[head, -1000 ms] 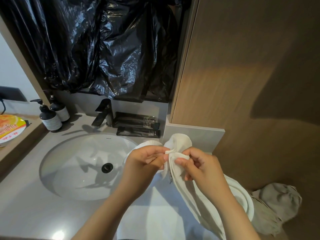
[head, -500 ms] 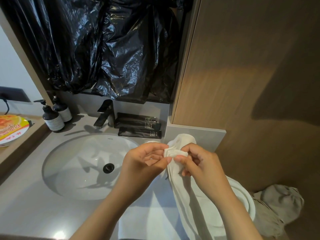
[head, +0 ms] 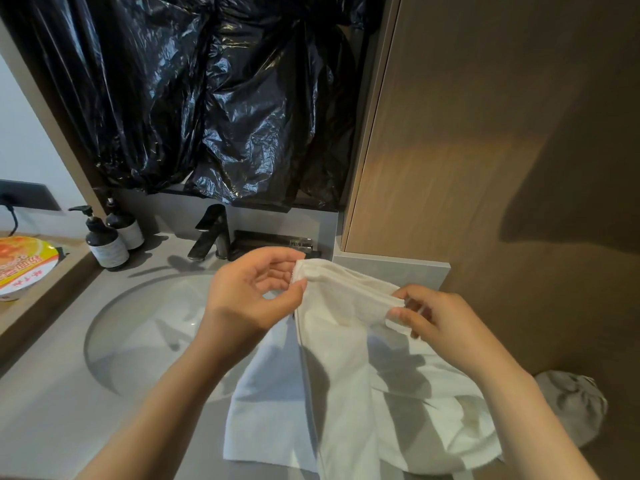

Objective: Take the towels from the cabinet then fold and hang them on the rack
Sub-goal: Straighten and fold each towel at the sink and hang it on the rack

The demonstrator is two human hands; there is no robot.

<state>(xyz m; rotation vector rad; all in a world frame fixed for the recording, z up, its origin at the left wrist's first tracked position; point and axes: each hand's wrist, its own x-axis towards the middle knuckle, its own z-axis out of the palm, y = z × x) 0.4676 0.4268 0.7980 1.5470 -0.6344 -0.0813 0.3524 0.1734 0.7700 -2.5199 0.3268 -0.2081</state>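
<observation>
Both hands up over the counter (head: 69, 393) — left hand (head: 249, 296) and right hand (head: 440, 323) each pinching the towel's (head: 349, 358) top edge, rest draping down just right of the sink (head: 145, 327).

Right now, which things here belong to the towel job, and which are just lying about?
In the job: white towel; left hand and right hand, each pinching its top edge.

Lying about: pump bottles, faucet, sink, noodle bowl, black plastic sheeting, grey cloth bundle.
</observation>
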